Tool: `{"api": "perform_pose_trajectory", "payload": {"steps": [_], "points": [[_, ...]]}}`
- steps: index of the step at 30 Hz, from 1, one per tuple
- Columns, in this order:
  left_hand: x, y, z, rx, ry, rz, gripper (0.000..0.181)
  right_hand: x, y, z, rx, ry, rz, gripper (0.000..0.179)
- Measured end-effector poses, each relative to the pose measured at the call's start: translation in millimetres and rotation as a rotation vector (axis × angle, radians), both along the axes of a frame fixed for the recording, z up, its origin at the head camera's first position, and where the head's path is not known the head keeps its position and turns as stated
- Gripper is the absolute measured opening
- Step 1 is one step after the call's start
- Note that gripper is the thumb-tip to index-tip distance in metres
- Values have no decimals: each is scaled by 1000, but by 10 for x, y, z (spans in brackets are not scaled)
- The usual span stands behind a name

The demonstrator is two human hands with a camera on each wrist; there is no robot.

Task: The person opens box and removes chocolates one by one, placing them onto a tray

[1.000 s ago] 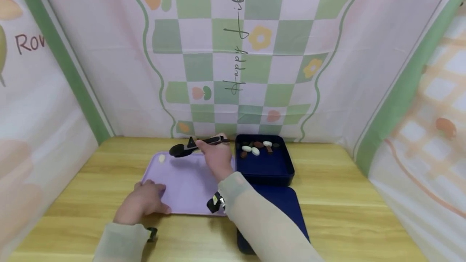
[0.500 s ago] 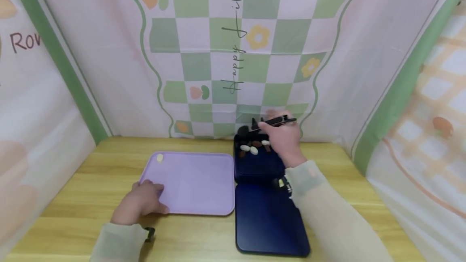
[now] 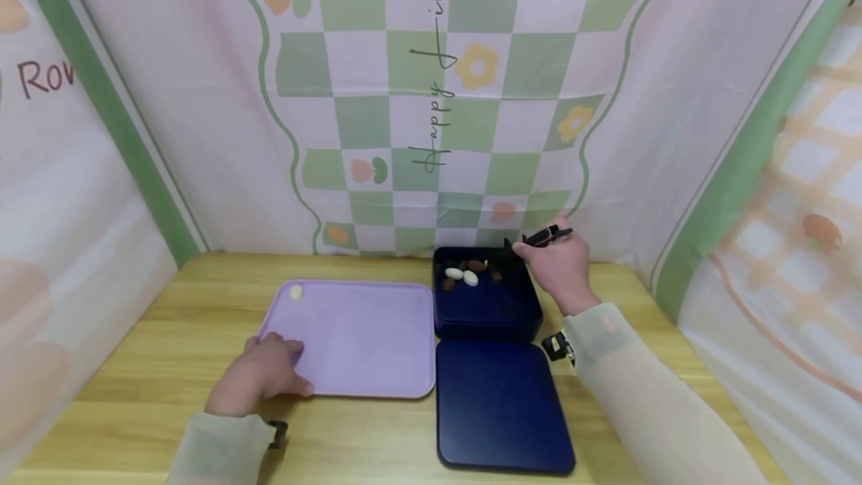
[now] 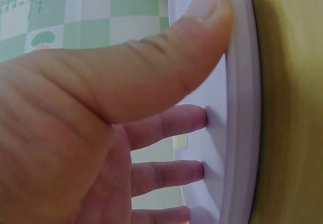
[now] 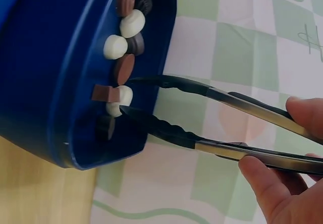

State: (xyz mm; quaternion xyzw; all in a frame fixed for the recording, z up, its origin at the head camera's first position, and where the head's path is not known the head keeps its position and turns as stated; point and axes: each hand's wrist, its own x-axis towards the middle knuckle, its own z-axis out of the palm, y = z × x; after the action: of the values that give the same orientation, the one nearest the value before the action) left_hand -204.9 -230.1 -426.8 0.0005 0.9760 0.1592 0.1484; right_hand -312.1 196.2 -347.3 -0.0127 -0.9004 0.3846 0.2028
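My right hand [image 3: 560, 266] grips a pair of tongs [image 5: 176, 133] with black tips and metal arms. Their tips are spread and reach into the dark blue box [image 3: 488, 326], either side of a white chocolate [image 5: 124, 97]. A brown block-shaped chocolate [image 5: 102, 93] overlaps that white one. Other brown, white and dark chocolates line the box's far side. With fingers extended, my left hand [image 3: 259, 374] rests on the near left corner of the lilac tray [image 3: 370, 343]; its thumb [image 4: 212, 17] lies at the rim. A cream-coloured piece [image 3: 295, 292] sits in the tray's far left corner.
The flat dark blue lid [image 3: 505, 406] lies on the wooden table [image 3: 646, 380], just in front of the box and right of the tray. Behind the table hangs a checkered fabric backdrop [image 3: 444, 96], close to the box's back edge.
My right hand has carried the tongs from above the tray rightward to the box, and lowered their tips into it. My left hand has stayed on the tray corner.
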Motion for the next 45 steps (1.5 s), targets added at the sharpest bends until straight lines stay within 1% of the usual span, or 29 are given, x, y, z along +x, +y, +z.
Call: {"api": "perform_pose_trajectory", "payload": {"steps": [5,11,15,18,22,28,33,36,39,42,45], "points": [[-9,18,3,-2,-6,8,79,-28,23,-83,37,16,-3,42],[-14,16,-1,-10,3,-6,79,-34,24,-144,2,39,7,38],[-13,16,0,-12,5,-10,79,-2,25,-135,-18,51,4,35],[-14,15,-1,-8,3,-2,80,43,29,-109,11,52,-5,35],[-14,1,-19,0,-4,17,80,101,26,-84,47,35,-4,38],[-23,-13,-29,-2,5,11,81,100,13,-99,89,48,5,39],[-17,-8,-35,-2,-7,13,81,100,23,-120,88,56,11,37],[-15,-6,-46,-3,-6,12,80,91,64,-125,66,65,6,36],[-18,-6,-57,-6,-3,9,80,78,134,-126,41,58,-19,38],[-21,-8,-63,-8,-2,5,80,67,219,-122,-51,30,-47,43],[-22,-10,-64,-6,2,6,81,63,302,-130,-185,-5,-75,47]]}}
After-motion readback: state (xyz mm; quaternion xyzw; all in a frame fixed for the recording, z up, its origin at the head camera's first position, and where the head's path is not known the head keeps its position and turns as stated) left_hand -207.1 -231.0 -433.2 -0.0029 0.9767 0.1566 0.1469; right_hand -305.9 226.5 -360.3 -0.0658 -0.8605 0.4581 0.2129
